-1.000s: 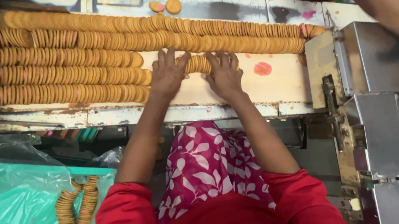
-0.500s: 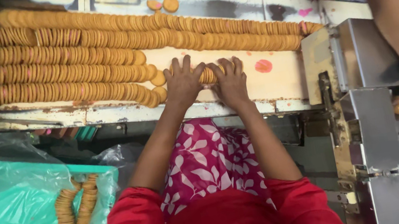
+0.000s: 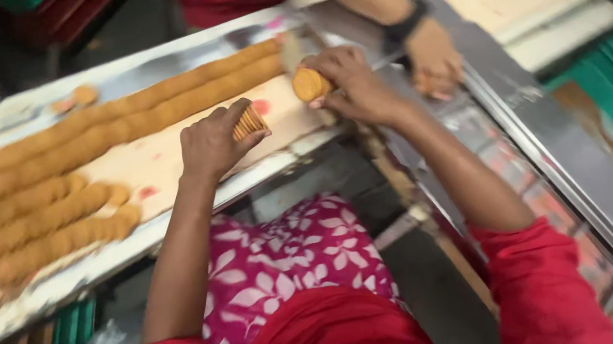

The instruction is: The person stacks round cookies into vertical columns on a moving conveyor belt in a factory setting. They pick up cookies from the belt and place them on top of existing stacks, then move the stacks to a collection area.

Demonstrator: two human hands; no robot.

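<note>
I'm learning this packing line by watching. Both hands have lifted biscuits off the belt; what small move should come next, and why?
Probably carry them right, toward the metal chute. The left hand grips a short stack of biscuits, the right hand another stack, both already raised off the belt.

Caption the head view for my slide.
Left hand and right hand each lift a biscuit stack off the conveyor.

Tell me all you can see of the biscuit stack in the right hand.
The stack is a short roll of round, golden-brown biscuits pressed face to face, held on its side with one flat face toward the camera. The right hand grips it, fingers curled over the top. It hangs above the pale belt, near the belt's right end, apart from the long rows.
</note>
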